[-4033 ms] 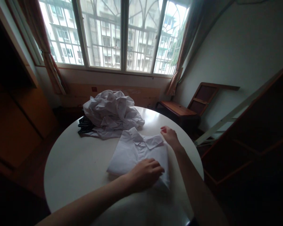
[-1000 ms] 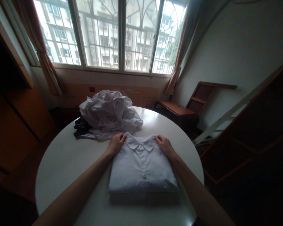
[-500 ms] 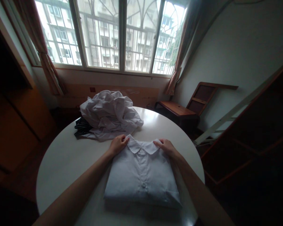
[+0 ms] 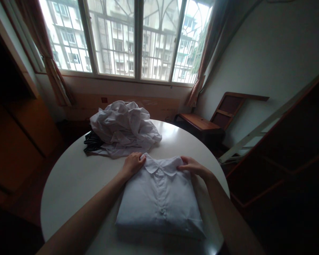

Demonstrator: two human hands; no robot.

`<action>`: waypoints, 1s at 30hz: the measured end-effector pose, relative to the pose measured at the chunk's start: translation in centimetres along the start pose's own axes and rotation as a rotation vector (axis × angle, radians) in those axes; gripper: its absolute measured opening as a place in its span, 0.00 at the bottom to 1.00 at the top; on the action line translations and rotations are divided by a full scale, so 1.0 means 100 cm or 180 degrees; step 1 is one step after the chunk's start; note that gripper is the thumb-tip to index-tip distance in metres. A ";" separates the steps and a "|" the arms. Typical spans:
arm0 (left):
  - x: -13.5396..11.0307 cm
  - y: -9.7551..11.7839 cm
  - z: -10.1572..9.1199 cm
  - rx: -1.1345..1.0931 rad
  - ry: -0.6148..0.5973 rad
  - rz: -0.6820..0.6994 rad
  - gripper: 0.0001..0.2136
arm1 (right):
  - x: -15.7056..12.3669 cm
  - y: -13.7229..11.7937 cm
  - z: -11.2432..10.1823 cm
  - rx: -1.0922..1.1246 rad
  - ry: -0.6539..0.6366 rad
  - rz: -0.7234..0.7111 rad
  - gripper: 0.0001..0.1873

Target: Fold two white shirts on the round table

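One neatly folded white button-up shirt (image 4: pixel 161 194), flat on the near side of a round white table (image 4: pixel 71 180), left hand (image 4: pixel 133 164) pinching it by the collar (image 4: pixel 151 166), right hand (image 4: pixel 193 166) kinda holding the collar's other end between thumb and fingers, messy heap of pale clothes (image 4: pixel 124 127) just beyond.

one bench (image 4: pixel 71 191) carries one folded shirt (image 4: pixel 159 198) at five o'clock and one heap of clothes (image 4: pixel 123 129) at eleven; two hands (image 4: pixel 133 164), two curtains (image 4: pixel 54 79), four window panes (image 4: pixel 113 42) at twelve.
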State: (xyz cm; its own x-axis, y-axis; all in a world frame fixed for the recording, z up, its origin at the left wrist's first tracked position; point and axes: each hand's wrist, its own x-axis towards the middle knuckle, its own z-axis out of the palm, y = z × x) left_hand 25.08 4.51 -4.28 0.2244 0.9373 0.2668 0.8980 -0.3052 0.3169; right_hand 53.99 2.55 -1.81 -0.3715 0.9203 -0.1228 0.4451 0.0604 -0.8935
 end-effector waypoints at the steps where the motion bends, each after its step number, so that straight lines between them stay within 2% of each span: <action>1: 0.000 -0.001 0.001 0.0005 -0.0006 -0.0025 0.15 | 0.001 0.001 0.001 0.0055 0.0043 -0.0033 0.20; 6: 0.001 -0.001 0.000 -0.0085 0.0039 -0.0071 0.15 | 0.002 -0.002 0.005 0.0199 0.0132 -0.0027 0.18; 9: 0.002 -0.003 -0.003 -0.0458 0.0002 -0.0049 0.18 | 0.000 -0.006 0.003 0.0197 0.0201 -0.0046 0.18; 13: 0.003 -0.009 -0.009 -0.1558 -0.0370 -0.0027 0.23 | -0.001 -0.008 0.003 0.0330 0.0055 -0.0235 0.17; 17: -0.001 -0.014 -0.013 -0.3057 -0.0826 -0.0267 0.22 | -0.002 -0.010 0.005 0.0578 0.0100 -0.0312 0.19; 20: -0.004 -0.015 -0.014 -0.3681 -0.0938 -0.0361 0.22 | -0.004 -0.015 0.008 0.0577 0.0179 -0.0285 0.19; 24: 0.000 -0.015 -0.008 -0.3489 -0.0686 -0.0226 0.23 | -0.006 -0.019 0.009 0.0451 0.0315 -0.0200 0.19; 27: 0.005 -0.016 -0.001 -0.2914 -0.0070 -0.0202 0.22 | -0.003 -0.014 0.008 0.0454 0.0548 -0.0189 0.21; 30: 0.007 -0.019 0.002 -0.2437 0.0583 -0.0294 0.19 | 0.004 -0.002 0.007 0.0257 0.1096 -0.0162 0.20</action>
State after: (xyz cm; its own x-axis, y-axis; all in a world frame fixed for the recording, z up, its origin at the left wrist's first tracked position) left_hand 23.65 5.73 -4.90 0.0362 0.9421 0.3334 0.3849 -0.3210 0.8653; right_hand 53.17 2.64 -1.98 -0.0889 0.9940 0.0633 0.3622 0.0914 -0.9276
